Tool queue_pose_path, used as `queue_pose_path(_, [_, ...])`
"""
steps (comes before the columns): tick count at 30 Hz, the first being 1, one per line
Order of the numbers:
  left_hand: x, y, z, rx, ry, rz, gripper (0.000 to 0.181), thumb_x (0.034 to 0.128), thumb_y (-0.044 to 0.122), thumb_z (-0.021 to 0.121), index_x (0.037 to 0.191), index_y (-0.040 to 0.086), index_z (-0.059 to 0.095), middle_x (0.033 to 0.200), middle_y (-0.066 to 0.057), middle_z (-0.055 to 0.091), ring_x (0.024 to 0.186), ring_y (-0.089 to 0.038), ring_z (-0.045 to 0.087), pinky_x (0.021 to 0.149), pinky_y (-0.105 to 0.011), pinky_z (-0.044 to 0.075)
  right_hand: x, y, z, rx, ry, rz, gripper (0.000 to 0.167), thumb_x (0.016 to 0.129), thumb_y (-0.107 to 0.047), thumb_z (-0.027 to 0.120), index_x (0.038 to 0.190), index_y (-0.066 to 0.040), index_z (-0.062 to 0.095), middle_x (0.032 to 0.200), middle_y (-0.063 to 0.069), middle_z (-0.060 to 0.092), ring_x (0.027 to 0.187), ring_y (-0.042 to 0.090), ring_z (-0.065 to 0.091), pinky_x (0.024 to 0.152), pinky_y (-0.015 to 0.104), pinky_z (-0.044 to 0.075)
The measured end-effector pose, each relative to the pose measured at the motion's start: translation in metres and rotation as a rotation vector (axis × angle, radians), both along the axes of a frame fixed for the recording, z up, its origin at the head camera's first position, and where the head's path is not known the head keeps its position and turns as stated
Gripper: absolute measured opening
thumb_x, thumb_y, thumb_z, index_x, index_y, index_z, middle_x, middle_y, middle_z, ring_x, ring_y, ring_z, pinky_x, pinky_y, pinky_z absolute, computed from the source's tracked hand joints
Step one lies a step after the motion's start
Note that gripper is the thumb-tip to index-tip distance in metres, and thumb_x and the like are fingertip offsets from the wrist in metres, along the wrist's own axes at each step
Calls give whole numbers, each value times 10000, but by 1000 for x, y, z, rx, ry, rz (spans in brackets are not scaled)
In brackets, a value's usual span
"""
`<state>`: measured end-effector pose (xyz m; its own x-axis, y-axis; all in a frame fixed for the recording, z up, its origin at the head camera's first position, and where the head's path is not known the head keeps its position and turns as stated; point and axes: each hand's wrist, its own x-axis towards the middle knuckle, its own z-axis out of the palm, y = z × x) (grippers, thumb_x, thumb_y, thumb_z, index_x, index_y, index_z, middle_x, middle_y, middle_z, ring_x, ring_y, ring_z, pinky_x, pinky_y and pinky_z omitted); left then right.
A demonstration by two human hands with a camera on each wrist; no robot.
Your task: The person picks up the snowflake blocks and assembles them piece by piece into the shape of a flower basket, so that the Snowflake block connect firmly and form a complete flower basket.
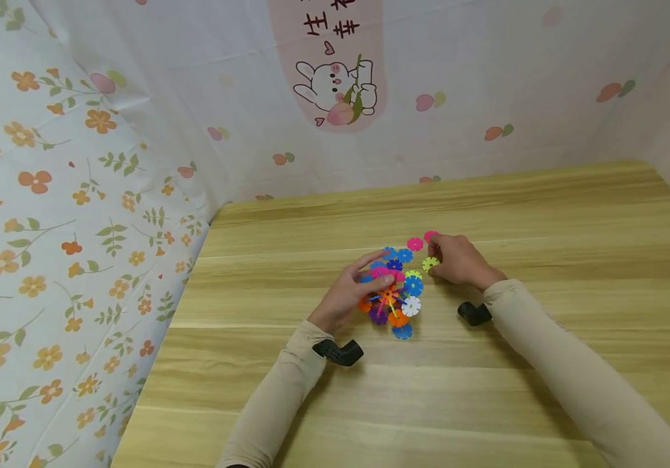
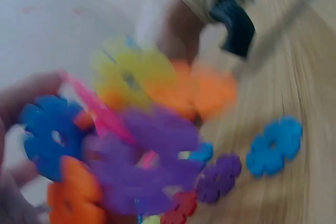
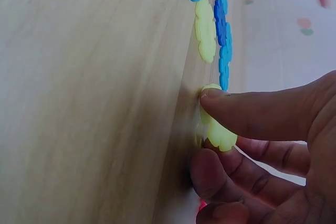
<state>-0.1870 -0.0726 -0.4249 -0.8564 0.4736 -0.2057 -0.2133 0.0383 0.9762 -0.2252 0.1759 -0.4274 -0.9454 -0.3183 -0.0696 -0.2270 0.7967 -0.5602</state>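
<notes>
My left hand (image 1: 342, 298) grips a cluster of interlocked snowflake discs (image 1: 388, 296) in pink, orange, purple and other colours, held over the table. The left wrist view has it close and blurred, with a large purple disc (image 2: 149, 156) in front and a yellow one (image 2: 131, 72) above. To the right of the cluster, my right hand (image 1: 462, 261) pinches a single yellow disc (image 1: 429, 264) between thumb and fingers, low over the tabletop. Seen from the right wrist, that yellow disc (image 3: 220, 135) is tilted, partly covered by the thumb.
Loose discs lie around the cluster on the wooden table (image 1: 487, 403): a pink one (image 1: 415, 244) behind, blue ones (image 1: 404, 255) beyond the left hand, a blue one (image 1: 402, 331) in front. A patterned cloth (image 1: 183, 97) hangs behind and on the left.
</notes>
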Motion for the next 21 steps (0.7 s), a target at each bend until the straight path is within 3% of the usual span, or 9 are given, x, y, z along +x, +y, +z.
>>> queue_pose_path(5, [1, -2, 0, 44, 118, -55, 380, 1012, 218, 577, 1361, 68, 565, 1392, -143, 537, 1212, -243, 538, 1021, -370, 458, 1, 2, 0, -2, -6, -1, 258, 773, -44, 785, 910, -17, 568, 795, 85, 573, 749, 248, 508, 699, 381, 436])
queue_pose_path(7, [1, -4, 0, 74, 124, -92, 365, 995, 225, 602, 1291, 12, 586, 1304, -124, 589, 1193, -226, 538, 1021, -356, 452, 1, 3, -1, -20, -4, -8, 232, 780, -24, 766, 917, -12, 579, 813, 101, 591, 766, 259, 526, 712, 396, 449])
queue_pose_path(10, [2, -7, 1, 124, 109, -154, 443, 944, 181, 659, 1326, -6, 535, 1388, -120, 523, 1285, -215, 462, 1028, -358, 447, 0, 5, -3, -80, 14, -16, 175, 800, 4, 724, 930, -13, 607, 834, 113, 622, 782, 257, 560, 711, 385, 456])
queue_pose_path(14, [2, -7, 5, 120, 85, -175, 538, 929, 147, 658, 1420, 47, 462, 1524, -147, 374, 1347, -254, 406, 1038, -407, 451, 4, 4, 4, -251, -15, -24, 134, 875, 0, 675, 1002, -27, 645, 842, 119, 638, 712, 261, 611, 624, 324, 482])
queue_pose_path(18, [0, -7, 6, 95, 72, -142, 511, 961, 161, 615, 1443, 102, 453, 1514, -198, 374, 1259, -266, 494, 1031, -423, 458, 14, -2, 23, -451, -77, -1, 179, 926, -33, 662, 1105, -37, 664, 857, 156, 627, 653, 344, 629, 567, 347, 540])
queue_pose_path(21, [-3, -7, 6, 113, 48, -144, 517, 964, 155, 602, 1455, 133, 442, 1506, -261, 355, 1193, -260, 548, 1022, -401, 473, 24, -8, 37, -551, -100, 33, 181, 937, -75, 668, 1116, -51, 668, 883, 197, 630, 635, 315, 598, 562, 365, 535])
